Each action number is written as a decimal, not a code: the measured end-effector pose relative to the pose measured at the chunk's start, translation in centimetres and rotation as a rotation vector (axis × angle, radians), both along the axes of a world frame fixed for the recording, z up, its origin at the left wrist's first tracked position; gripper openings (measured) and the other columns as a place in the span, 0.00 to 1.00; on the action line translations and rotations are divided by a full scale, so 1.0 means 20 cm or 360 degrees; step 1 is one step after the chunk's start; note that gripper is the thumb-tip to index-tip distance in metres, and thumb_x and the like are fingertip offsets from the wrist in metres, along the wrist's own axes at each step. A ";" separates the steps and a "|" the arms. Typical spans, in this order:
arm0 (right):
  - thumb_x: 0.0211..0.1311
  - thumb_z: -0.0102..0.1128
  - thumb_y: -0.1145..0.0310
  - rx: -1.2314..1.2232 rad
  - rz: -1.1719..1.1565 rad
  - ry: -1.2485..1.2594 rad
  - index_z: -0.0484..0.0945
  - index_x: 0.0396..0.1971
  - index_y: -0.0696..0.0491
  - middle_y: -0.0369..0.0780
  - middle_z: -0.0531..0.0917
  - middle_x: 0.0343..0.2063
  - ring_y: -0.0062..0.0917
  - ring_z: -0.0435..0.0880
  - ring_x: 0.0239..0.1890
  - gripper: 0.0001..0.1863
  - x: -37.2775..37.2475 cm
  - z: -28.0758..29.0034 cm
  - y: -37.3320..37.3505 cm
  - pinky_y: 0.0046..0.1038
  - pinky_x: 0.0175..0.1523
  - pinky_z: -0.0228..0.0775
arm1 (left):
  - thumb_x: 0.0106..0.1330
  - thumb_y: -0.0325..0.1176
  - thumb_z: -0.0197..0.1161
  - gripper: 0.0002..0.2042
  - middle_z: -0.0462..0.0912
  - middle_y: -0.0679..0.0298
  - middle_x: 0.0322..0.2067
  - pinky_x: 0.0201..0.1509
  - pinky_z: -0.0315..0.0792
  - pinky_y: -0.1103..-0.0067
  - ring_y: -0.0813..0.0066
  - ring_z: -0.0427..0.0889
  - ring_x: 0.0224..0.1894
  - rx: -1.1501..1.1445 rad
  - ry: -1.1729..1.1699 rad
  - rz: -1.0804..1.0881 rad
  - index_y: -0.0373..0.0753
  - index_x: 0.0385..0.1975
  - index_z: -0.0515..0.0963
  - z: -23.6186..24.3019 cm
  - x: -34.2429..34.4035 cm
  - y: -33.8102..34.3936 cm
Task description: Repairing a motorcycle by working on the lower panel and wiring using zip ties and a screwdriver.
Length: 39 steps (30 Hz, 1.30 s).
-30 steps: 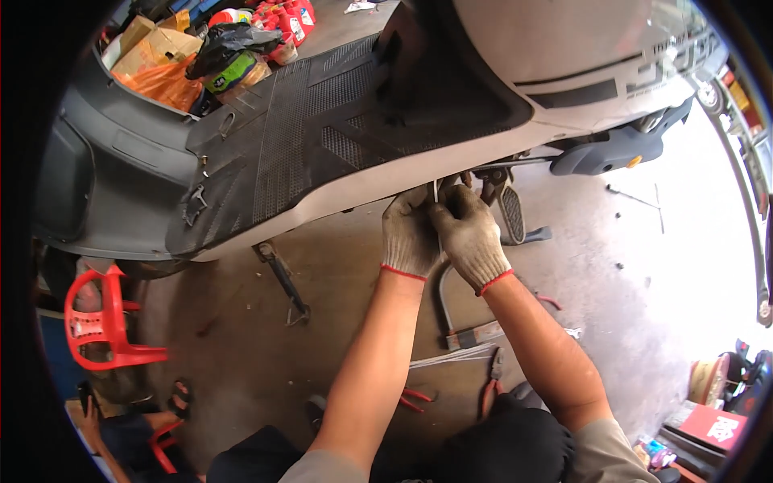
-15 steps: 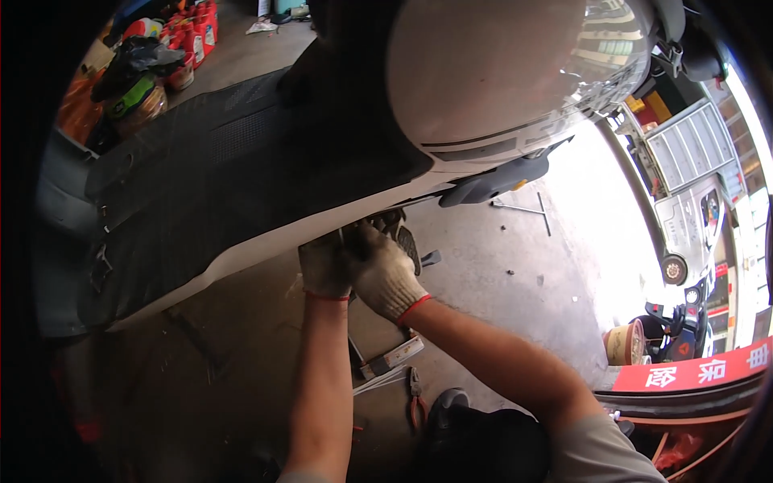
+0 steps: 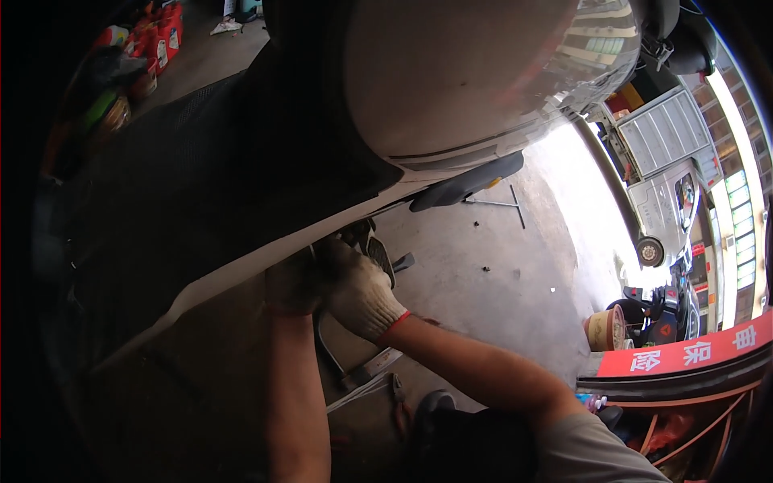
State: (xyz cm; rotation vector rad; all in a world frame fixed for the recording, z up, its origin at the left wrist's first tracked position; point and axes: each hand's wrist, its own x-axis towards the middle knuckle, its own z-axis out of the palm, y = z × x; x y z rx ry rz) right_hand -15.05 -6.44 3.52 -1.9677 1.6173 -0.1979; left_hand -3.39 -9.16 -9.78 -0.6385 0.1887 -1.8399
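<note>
A scooter-like vehicle, with a pale rounded body (image 3: pixel 451 88) and a black footboard (image 3: pixel 217 193), fills the upper left. Under the pale lower edge of its side panel (image 3: pixel 266 253), both my hands work close together in white knit gloves with red cuffs. My left hand (image 3: pixel 291 283) is in deep shadow, its fingers hidden. Just right of it, my right hand (image 3: pixel 361 294) has its darkened fingers curled together under the edge; what they hold is hidden. Close by the right hand is a dark, ridged pedal-like part (image 3: pixel 378 256). A flat grey tip (image 3: pixel 406 262) sticks out beyond that.
Pliers with red handles (image 3: pixel 401 406) lie on the floor beside thin rods (image 3: pixel 362 390) and my shoe (image 3: pixel 436 400). Farther right is a T-shaped metal tool (image 3: pixel 515 206). Red containers (image 3: pixel 165 40) stand at the far left; a tub (image 3: pixel 604 330) and a red strip (image 3: pixel 684 354) are at right.
The view has shifted, so the vehicle, floor tools and my arms sit farther left in the picture. Both hands stay together under the panel edge; the left side looks darker.
</note>
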 end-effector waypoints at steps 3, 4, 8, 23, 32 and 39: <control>0.70 0.45 0.55 -0.0151 0.0074 -0.0120 0.64 0.63 0.50 0.54 0.80 0.50 0.51 0.81 0.50 0.26 -0.02 -0.05 0.01 0.48 0.51 0.75 | 0.76 0.39 0.50 0.19 0.79 0.56 0.56 0.66 0.70 0.73 0.67 0.77 0.59 -0.0132 -0.0763 0.0450 0.36 0.60 0.72 0.00 0.00 0.01; 0.70 0.45 0.55 -0.0229 0.0096 -0.0094 0.64 0.63 0.50 0.54 0.80 0.51 0.50 0.81 0.51 0.26 -0.02 -0.07 0.01 0.48 0.52 0.75 | 0.75 0.38 0.52 0.18 0.80 0.56 0.54 0.64 0.71 0.72 0.67 0.78 0.58 -0.0139 -0.1345 0.0738 0.37 0.58 0.74 0.00 0.01 0.02; 0.67 0.52 0.63 -0.0335 0.0097 -0.0100 0.77 0.49 0.53 0.48 0.78 0.49 0.44 0.80 0.50 0.15 -0.01 -0.07 0.03 0.41 0.51 0.75 | 0.69 0.36 0.59 0.14 0.84 0.59 0.47 0.55 0.75 0.70 0.66 0.82 0.51 -0.0367 -0.3762 0.1628 0.39 0.52 0.79 0.07 0.04 0.03; 0.63 0.56 0.59 -0.0183 -0.0165 -0.0445 0.78 0.44 0.55 0.48 0.83 0.41 0.44 0.82 0.47 0.16 -0.03 -0.01 0.04 0.40 0.51 0.72 | 0.71 0.30 0.56 0.09 0.84 0.62 0.40 0.50 0.77 0.79 0.75 0.83 0.43 -0.0349 -0.3397 0.1546 0.33 0.41 0.82 0.15 0.02 0.00; 0.63 0.55 0.60 -0.0231 -0.0105 -0.0487 0.78 0.46 0.56 0.49 0.83 0.43 0.44 0.82 0.47 0.17 -0.02 -0.01 0.04 0.39 0.53 0.73 | 0.69 0.26 0.55 0.11 0.85 0.57 0.42 0.53 0.77 0.77 0.73 0.83 0.46 -0.0087 -0.2023 0.0649 0.27 0.42 0.81 0.10 0.04 -0.03; 0.63 0.54 0.62 -0.0193 -0.0106 -0.0529 0.78 0.46 0.57 0.48 0.83 0.42 0.42 0.83 0.47 0.17 -0.03 0.02 0.04 0.37 0.53 0.73 | 0.68 0.28 0.60 0.06 0.84 0.63 0.37 0.47 0.78 0.80 0.76 0.82 0.39 0.0111 -0.1614 0.0594 0.34 0.37 0.81 0.18 -0.01 -0.02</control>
